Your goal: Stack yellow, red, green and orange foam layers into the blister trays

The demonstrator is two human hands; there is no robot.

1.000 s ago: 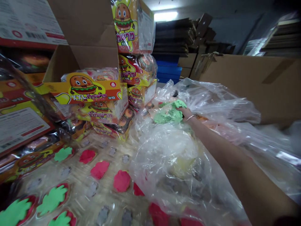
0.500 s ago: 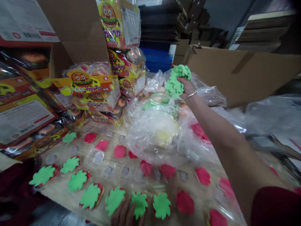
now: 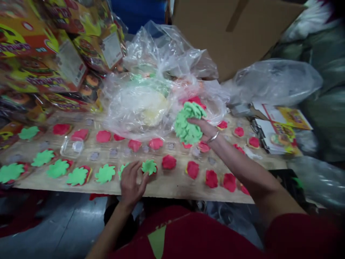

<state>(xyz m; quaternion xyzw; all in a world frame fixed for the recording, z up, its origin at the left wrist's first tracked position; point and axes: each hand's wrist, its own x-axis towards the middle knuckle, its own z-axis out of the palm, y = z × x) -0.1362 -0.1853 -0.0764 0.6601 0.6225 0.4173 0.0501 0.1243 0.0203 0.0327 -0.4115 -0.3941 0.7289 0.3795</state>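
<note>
My right hand (image 3: 203, 129) grips a thick bunch of green lettuce-shaped pieces (image 3: 187, 124), held above the table at centre right. My left hand (image 3: 132, 182) is low over the table's near edge, fingers and thumb apart. Its thumb tip reaches the edge of a green lettuce-shaped piece (image 3: 149, 167) that tops a red piece. Another green piece is partly hidden under its fingers. To the left, several green pieces (image 3: 105, 173) lie on red pieces in a row. To the right, several red pieces (image 3: 192, 169) have no green on top.
Clear plastic bags (image 3: 134, 104) with yellow and green pieces inside lie behind the rows. Burger-printed boxes (image 3: 54, 68) are stacked at the left. A large cardboard box (image 3: 215, 43) stands behind. Clipboard papers (image 3: 280, 129) rest at the right of the wooden table (image 3: 172, 189).
My right hand has brought the green bunch down and nearer from above the plastic bags. The view has tilted down and turned right. My left hand shows more fully now.
</note>
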